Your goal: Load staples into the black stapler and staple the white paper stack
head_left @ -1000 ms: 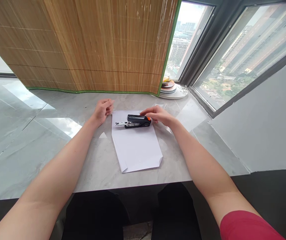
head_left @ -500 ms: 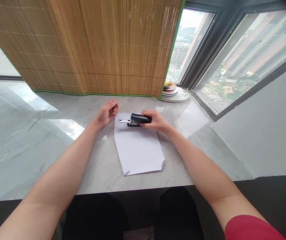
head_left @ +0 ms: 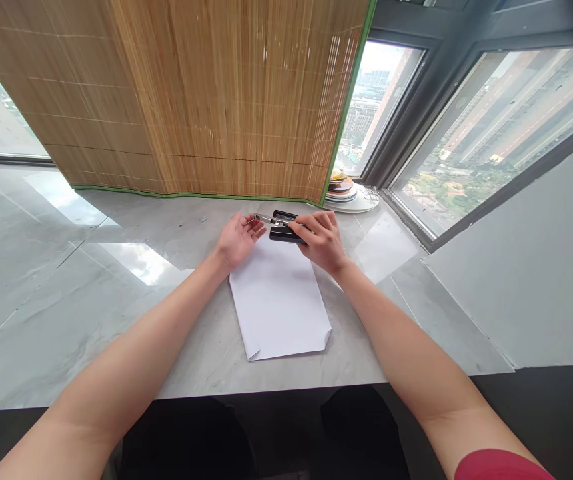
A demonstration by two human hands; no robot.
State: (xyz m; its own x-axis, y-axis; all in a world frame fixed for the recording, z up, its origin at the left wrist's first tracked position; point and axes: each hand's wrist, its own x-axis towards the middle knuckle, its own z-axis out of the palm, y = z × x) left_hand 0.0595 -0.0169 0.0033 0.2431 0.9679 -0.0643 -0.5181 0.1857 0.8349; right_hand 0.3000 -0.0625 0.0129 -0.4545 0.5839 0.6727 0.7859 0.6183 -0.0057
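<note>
My right hand (head_left: 323, 241) grips a black stapler (head_left: 284, 234) over the far end of a white paper stack (head_left: 281, 303). The stapler is folded open, and its metal magazine sticks out to the left. At the tip of that magazine is my left hand (head_left: 239, 240), palm turned up and fingers apart. Whether its fingers touch the metal I cannot tell. The paper lies on the grey marble counter (head_left: 196, 360), with both near corners folded.
A bamboo blind (head_left: 206, 100) hangs behind the counter. Several stacked plates (head_left: 343, 195) stand in the back right corner beside the window frame (head_left: 391, 127). A white wall (head_left: 526, 267) rises on the right, and the counter's front edge runs close to my legs.
My left hand has moved right, from a loose fist to open fingers at the magazine tip. My right hand has turned the stapler over and shifted it slightly right.
</note>
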